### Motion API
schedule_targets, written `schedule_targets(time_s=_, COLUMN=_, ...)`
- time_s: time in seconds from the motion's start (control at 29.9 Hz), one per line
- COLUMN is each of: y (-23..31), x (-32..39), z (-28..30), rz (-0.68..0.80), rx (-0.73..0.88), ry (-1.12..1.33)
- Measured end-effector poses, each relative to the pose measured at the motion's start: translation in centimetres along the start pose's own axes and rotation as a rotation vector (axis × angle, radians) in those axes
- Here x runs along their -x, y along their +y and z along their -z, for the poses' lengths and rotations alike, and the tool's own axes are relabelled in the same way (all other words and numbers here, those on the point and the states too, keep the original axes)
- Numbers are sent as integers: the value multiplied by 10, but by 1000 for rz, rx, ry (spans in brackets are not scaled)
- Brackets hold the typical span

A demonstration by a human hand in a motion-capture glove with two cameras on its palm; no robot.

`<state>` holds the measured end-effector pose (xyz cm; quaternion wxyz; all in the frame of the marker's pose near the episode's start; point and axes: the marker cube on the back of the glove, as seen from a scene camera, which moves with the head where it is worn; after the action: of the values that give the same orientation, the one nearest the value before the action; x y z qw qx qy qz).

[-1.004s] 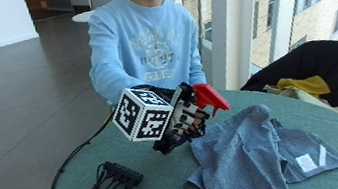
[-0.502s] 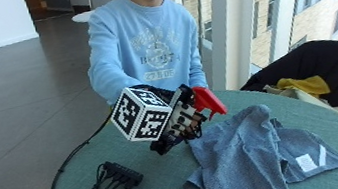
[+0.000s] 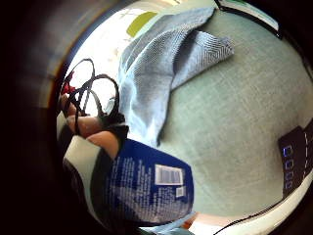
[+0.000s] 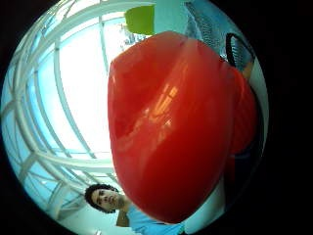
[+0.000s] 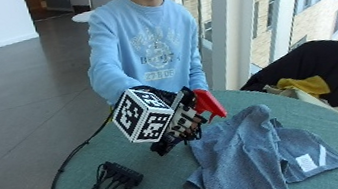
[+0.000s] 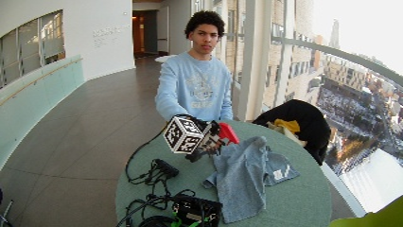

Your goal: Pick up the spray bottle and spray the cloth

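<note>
Right hand (image 5: pixel 176 121) is holding the spray bottle (image 5: pixel 207 104) lifted off the counter (image 5: pixel 337 135), mid-frame in the outside view; fingers (image 5: pixel 187 122) are curling round the bottle body, red nozzle head pointing toward the cloth (image 5: pixel 253 158). Cloth is lying bunched on the counter, lower right of frame, just beside the hand. Little-finger palm view is showing the blue label (image 3: pixel 146 188) close against the palm.

Risks, as I'm judging it: nozzle is sitting off the cloth's near edge, so spray could be landing on bare counter or drifting toward the cables (image 5: pixel 111 184) lower left; trigger finger position isn't visible, so a squeeze may be missing the lever
</note>
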<state>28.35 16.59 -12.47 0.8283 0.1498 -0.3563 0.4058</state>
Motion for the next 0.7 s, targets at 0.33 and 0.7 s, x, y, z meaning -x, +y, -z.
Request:
schedule_targets(time_s=0.33, y=5, x=0, z=-1, rz=3, rx=0, ry=7)
schedule_targets(time_s=0.7, y=9, x=-2, z=-1, rz=5, rx=3, ry=16)
